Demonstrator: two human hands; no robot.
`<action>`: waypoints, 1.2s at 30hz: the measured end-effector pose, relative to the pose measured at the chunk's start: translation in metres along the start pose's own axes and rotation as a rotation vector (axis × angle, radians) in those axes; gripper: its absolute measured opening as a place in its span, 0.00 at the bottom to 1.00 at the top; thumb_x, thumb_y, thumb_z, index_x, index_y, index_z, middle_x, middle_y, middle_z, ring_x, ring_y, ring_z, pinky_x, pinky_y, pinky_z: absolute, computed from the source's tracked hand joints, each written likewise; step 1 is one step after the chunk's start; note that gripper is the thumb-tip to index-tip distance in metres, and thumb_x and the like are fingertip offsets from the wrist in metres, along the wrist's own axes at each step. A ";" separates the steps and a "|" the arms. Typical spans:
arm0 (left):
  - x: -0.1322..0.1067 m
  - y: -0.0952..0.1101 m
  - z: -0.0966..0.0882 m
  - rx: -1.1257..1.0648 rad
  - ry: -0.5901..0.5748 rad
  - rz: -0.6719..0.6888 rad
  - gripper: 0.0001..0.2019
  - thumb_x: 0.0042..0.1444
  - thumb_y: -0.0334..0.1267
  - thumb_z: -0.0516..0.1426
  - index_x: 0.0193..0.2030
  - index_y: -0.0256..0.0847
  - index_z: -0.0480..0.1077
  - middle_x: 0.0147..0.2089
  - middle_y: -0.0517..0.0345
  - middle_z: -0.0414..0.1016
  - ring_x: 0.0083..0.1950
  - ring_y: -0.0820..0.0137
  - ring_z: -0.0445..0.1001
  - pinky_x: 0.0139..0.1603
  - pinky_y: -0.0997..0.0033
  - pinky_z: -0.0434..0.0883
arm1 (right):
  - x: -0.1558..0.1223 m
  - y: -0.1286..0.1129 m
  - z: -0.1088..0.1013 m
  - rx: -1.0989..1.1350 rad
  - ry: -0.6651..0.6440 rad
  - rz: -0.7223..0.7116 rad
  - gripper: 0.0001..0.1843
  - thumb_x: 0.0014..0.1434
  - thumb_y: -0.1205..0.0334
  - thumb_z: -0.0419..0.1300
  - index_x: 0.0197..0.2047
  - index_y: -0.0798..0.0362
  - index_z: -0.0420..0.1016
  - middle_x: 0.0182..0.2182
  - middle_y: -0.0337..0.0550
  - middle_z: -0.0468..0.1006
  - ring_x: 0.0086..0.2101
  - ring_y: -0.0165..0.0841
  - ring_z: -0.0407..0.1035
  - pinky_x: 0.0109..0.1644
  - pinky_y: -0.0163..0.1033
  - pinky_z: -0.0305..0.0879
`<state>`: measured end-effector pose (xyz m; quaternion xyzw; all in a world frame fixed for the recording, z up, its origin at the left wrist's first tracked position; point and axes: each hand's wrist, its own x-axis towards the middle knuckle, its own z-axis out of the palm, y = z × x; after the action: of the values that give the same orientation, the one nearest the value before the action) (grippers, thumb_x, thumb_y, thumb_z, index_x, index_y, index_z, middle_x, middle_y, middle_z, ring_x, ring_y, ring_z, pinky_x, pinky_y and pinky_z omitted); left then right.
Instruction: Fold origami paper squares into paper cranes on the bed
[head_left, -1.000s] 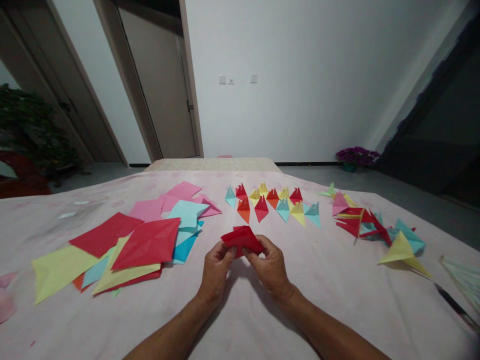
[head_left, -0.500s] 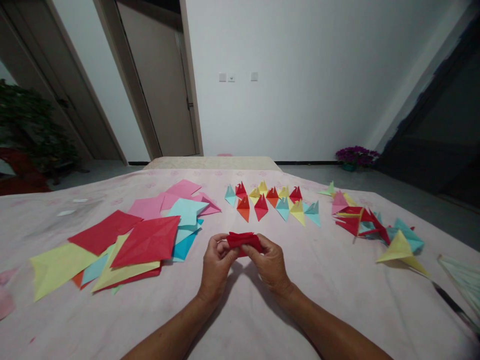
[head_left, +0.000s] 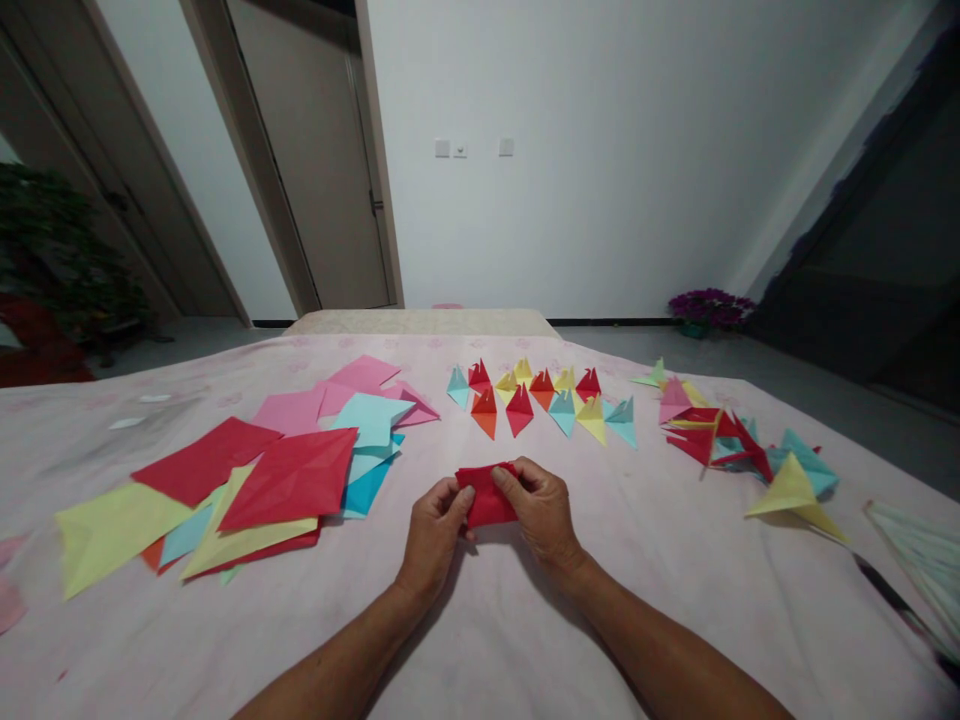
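Between my two hands is a small folded piece of red paper point(head_left: 491, 500), its broad flat face turned toward me. My left hand point(head_left: 437, 525) pinches its left edge, thumb on the front. My right hand point(head_left: 541, 512) grips the upper right part, with the thumb pressing near the top edge. Both hands are just above the cloth-covered table, and fingers behind the paper are mostly hidden. Beyond them stand rows of small folded paper cranes point(head_left: 519, 410) in red, orange, yellow and light blue.
Loose coloured paper sheets point(head_left: 292, 480) overlap on the left. Partly folded paper pieces point(head_left: 716, 440) are heaped at the right, with a yellow folded piece point(head_left: 796, 495) nearer me. A dark pen-like stick point(head_left: 892, 590) lies by the right edge. The tablecloth point(head_left: 480, 640) is pale pink.
The red paper has turned from a narrow, bunched edge-on shape to a flat face toward me. My right thumb has moved up toward its top edge.
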<state>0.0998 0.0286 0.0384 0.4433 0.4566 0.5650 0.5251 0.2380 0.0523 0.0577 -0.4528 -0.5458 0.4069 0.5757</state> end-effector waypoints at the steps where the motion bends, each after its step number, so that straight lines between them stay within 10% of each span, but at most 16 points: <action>1: 0.000 0.000 0.000 -0.009 0.014 -0.007 0.15 0.56 0.48 0.60 0.37 0.36 0.72 0.27 0.62 0.70 0.22 0.76 0.64 0.21 0.77 0.63 | -0.001 0.002 0.000 -0.007 -0.002 0.000 0.16 0.54 0.52 0.65 0.23 0.54 0.71 0.22 0.35 0.67 0.25 0.28 0.59 0.29 0.33 0.56; 10: 0.005 0.003 -0.001 -0.012 0.062 0.057 0.16 0.55 0.48 0.61 0.28 0.36 0.73 0.26 0.60 0.71 0.29 0.74 0.66 0.30 0.77 0.64 | -0.001 0.008 0.001 0.130 0.006 0.142 0.19 0.51 0.48 0.67 0.22 0.55 0.70 0.20 0.34 0.66 0.23 0.27 0.55 0.26 0.33 0.53; 20: 0.003 0.003 0.002 -0.249 0.009 -0.082 0.27 0.50 0.43 0.67 0.55 0.35 0.69 0.28 0.61 0.73 0.22 0.79 0.67 0.21 0.82 0.65 | 0.003 0.016 -0.006 0.237 0.043 0.099 0.21 0.59 0.44 0.60 0.30 0.55 0.77 0.24 0.38 0.74 0.24 0.30 0.63 0.29 0.35 0.59; 28: 0.013 0.016 -0.012 -0.863 -0.170 -0.607 0.08 0.58 0.19 0.54 0.40 0.32 0.70 0.29 0.60 0.67 0.20 0.86 0.63 0.13 0.94 0.54 | 0.006 0.005 -0.008 0.266 -0.191 0.060 0.26 0.55 0.54 0.65 0.57 0.47 0.73 0.53 0.45 0.76 0.48 0.38 0.71 0.48 0.41 0.68; 36: 0.007 0.017 -0.009 -0.946 -0.197 -0.838 0.12 0.63 0.19 0.45 0.36 0.29 0.68 0.29 0.57 0.67 0.19 0.87 0.62 0.13 0.95 0.55 | 0.005 0.001 0.000 0.242 -0.116 0.105 0.17 0.49 0.58 0.68 0.44 0.51 0.79 0.38 0.43 0.81 0.36 0.34 0.72 0.37 0.38 0.68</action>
<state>0.0871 0.0350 0.0538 -0.0028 0.2420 0.4089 0.8799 0.2381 0.0575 0.0577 -0.3838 -0.5006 0.5246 0.5717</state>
